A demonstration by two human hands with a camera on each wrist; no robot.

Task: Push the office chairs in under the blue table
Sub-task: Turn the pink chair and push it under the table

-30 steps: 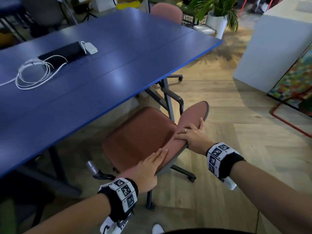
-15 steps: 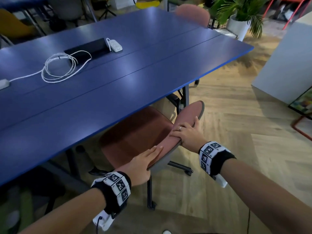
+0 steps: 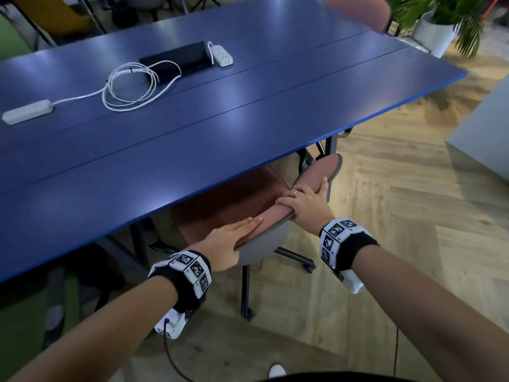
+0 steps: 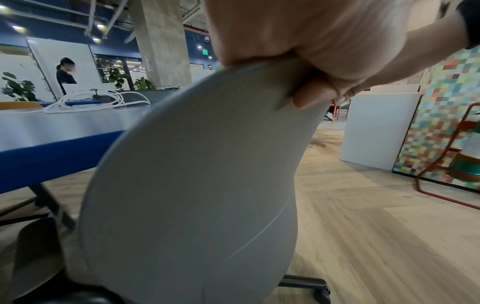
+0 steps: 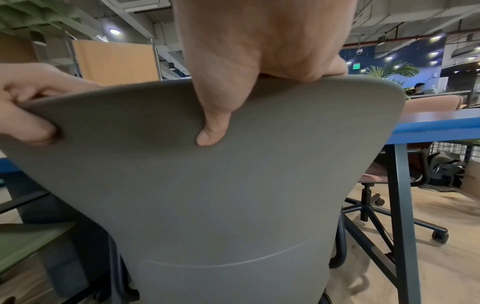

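Office chair (image 3: pixel 228 199): pink seat partly under the near edge of the blue table (image 3: pixel 192 128), backrest top just outside that edge, near the table's right-hand leg.

Left hand (image 3: pixel 228 245): head view shows fingers laid flat along the padded front of the backrest top. Left wrist view adds what the head view hides: the thumb pressed on the grey rear shell (image 4: pixel 197 185), so the hand pinches the rim.

Right hand (image 3: pixel 308 208): head view shows fingers curled over the top edge, further along the backrest toward the table's right-hand corner. Right wrist view shows the thumb flat down the grey shell (image 5: pixel 221 185), and the left hand (image 5: pixel 28 107) gripping the same rim at the other corner. Hands well apart, both clamped on the backrest.

On the table, far side from the chair: coiled white cable (image 3: pixel 132 84), two white power strips (image 3: pixel 27 111), black slab (image 3: pixel 176 60). Only the head view shows these whole; the left wrist view catches the cable (image 4: pixel 96 100) at table level.

Second pink chair (image 5: pixel 384 174) stands beyond the table's leg, base and castors seen only from the right wrist.
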